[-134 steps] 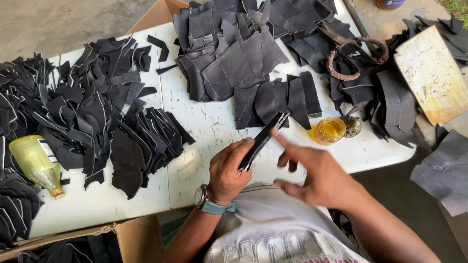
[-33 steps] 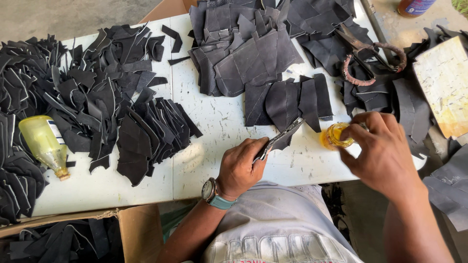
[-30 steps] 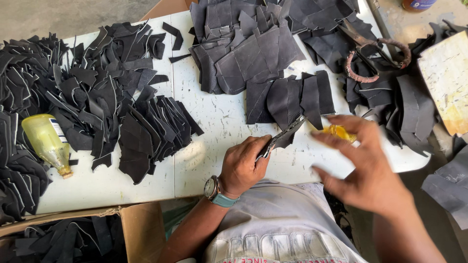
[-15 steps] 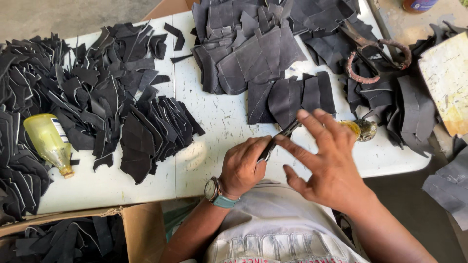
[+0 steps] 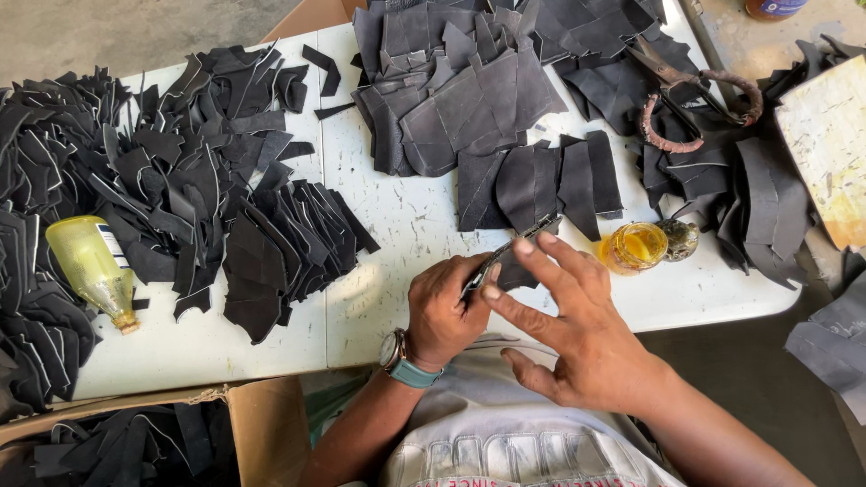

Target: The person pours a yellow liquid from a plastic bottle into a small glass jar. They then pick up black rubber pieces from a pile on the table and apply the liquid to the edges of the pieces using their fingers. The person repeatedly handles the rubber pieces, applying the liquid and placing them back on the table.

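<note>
My left hand (image 5: 445, 309) grips a narrow black leather piece (image 5: 511, 252) by its lower end, holding it edge-up over the near rim of the white table (image 5: 397, 225). My right hand (image 5: 568, 329) has its fingers spread, and the index and middle fingertips press along the piece's edge. A small open jar of yellow glue (image 5: 633, 247) stands just right of the hands, with a round lid (image 5: 678, 238) beside it. A wristwatch with a teal strap sits on my left wrist.
Heaps of cut black leather pieces (image 5: 171, 198) cover the left side, and bigger pieces (image 5: 469, 99) lie at the back. Rusty shears (image 5: 690, 99) rest on the right pile. A yellow plastic bottle (image 5: 88, 267) lies at left. A cardboard box (image 5: 135, 442) of pieces stands below the table.
My right hand left the glue jar and came back to the leather piece, fingertips now on its edge. My left hand has stayed put holding the piece.
</note>
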